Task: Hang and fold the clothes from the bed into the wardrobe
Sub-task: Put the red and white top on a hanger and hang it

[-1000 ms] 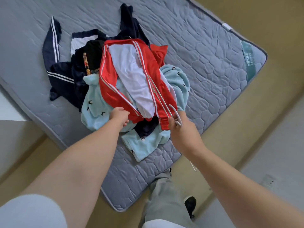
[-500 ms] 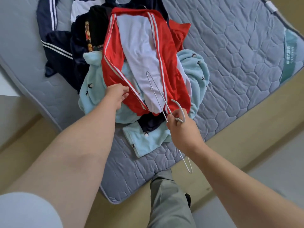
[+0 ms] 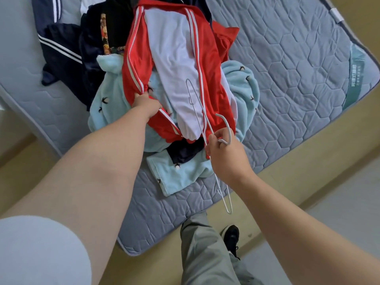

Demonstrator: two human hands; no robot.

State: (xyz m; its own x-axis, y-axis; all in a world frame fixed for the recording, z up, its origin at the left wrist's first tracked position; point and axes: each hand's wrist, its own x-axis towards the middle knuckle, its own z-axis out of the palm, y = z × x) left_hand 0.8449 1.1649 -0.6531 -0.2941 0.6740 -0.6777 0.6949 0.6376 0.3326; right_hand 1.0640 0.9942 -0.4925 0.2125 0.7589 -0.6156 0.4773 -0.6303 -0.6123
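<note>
A red jacket (image 3: 207, 64) with white stripes and white lining lies open on top of a clothes pile on the grey quilted mattress (image 3: 298, 64). My left hand (image 3: 147, 104) grips the jacket's left front edge. My right hand (image 3: 225, 153) holds a white wire hanger (image 3: 198, 103) by its neck, just below the hook. One hanger end reaches over the white lining and the other hangs down past the mattress edge. Under the jacket lies a light blue fleece garment (image 3: 181, 173) with small bird prints.
Dark navy clothes with white stripes (image 3: 61, 52) and a black garment lie at the pile's left and back. My leg in grey trousers (image 3: 205, 254) and a black shoe (image 3: 231, 237) stand on the tan floor by the mattress's near corner.
The view has moved closer to the pile. My right hand has raised the hanger so its end lies over the jacket. My left hand has shifted up along the red jacket's edge.
</note>
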